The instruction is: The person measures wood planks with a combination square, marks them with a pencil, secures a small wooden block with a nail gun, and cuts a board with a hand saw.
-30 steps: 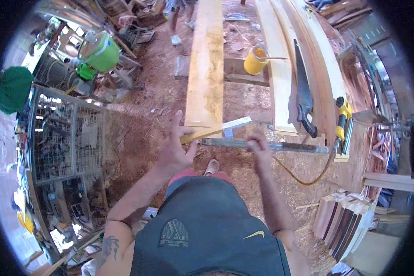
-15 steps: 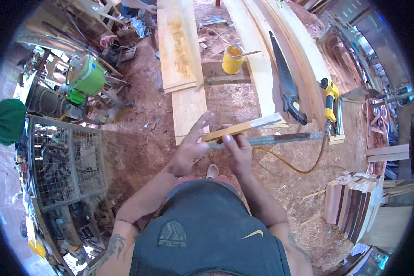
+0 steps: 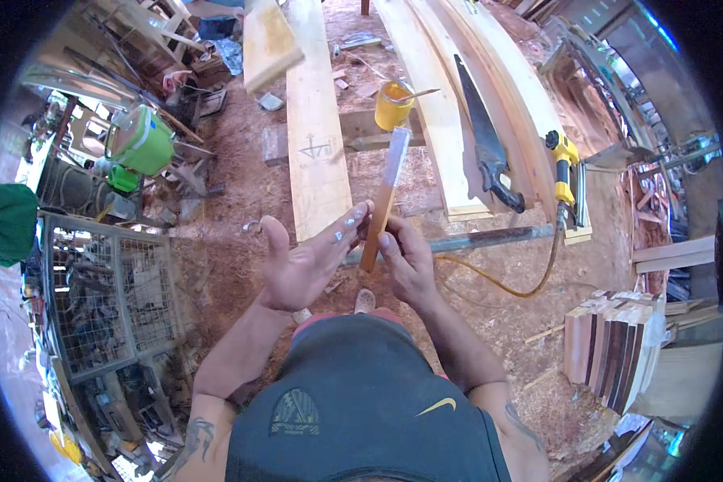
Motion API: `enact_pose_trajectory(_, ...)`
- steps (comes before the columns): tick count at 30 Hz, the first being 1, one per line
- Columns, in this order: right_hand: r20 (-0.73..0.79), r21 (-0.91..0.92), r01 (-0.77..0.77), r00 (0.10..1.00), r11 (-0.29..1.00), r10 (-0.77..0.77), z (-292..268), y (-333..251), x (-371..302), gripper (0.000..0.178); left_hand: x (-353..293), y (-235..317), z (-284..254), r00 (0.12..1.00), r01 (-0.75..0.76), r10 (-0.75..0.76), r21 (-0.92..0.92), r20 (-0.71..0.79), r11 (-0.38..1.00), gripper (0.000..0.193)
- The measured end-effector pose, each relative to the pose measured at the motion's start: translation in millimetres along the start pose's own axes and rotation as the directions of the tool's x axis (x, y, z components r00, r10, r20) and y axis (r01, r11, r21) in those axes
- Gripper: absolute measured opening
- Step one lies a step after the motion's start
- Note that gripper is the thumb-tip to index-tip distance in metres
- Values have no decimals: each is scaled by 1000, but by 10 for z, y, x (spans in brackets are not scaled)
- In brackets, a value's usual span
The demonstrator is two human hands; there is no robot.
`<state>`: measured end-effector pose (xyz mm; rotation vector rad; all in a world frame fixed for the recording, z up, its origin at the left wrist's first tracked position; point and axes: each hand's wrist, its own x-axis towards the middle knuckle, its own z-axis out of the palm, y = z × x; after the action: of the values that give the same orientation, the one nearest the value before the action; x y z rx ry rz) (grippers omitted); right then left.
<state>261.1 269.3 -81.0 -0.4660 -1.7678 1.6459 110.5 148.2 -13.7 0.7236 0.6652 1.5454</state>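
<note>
A small stick [image 3: 424,94] lies across the rim of the pot [image 3: 391,111]. Left of the pot runs a plank [image 3: 320,149]; much farther left stands a tub [image 3: 142,143]. On the pot's right lie long boards [image 3: 434,120], a handsaw [image 3: 484,136] on them, and farther right a nail gun [image 3: 564,166]. Nearer the person than the pot are a wood strip [image 3: 384,201], the left hand [image 3: 313,261], the right hand [image 3: 408,261] and, behind the strip, a crosswise bar [image 3: 498,238]. Right of and nearer than the pot stand stacked blocks [image 3: 610,345].

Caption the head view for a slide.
The right hand holds a two-toned stick beside the open left hand, before long boards and a handsaw.
</note>
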Motion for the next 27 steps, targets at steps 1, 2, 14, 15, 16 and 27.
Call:
enact_pose_trajectory(1, 5, 16, -5, 1000, 1000, 5, -8, -9, 1, 34, -7, 8, 15, 1000, 19, -19, 10, -1, 1000, 139)
enact_pose_trajectory(2, 13, 34, -9, 1000, 999, 8, -9, -19, 5, 33, -15, 17, 26, 999, 36, -36, 21, -6, 999, 139)
enact_pose_trajectory(14, 48, 125, -7, 999, 992, 1, 73, -206, -3, 37, -87, -44, 25, 1000, 12, -11, 41, -22, 999, 135)
enact_pose_trajectory(15, 51, 125, -7, 999, 992, 0, 87, -209, -7, 37, -91, -55, 18, 1000, 9, -8, 41, -23, 999, 135)
enact_pose_trajectory(16, 52, 143, -6, 999, 990, -2, 101, -215, -13, 37, -92, -65, 13, 1000, 8, -6, 53, -29, 999, 135)
enact_pose_trajectory(27, -2, -4, -7, 1000, 1000, 7, 203, -129, -66, 27, -61, -64, 19, 998, 40, -34, 128, -49, 991, 132)
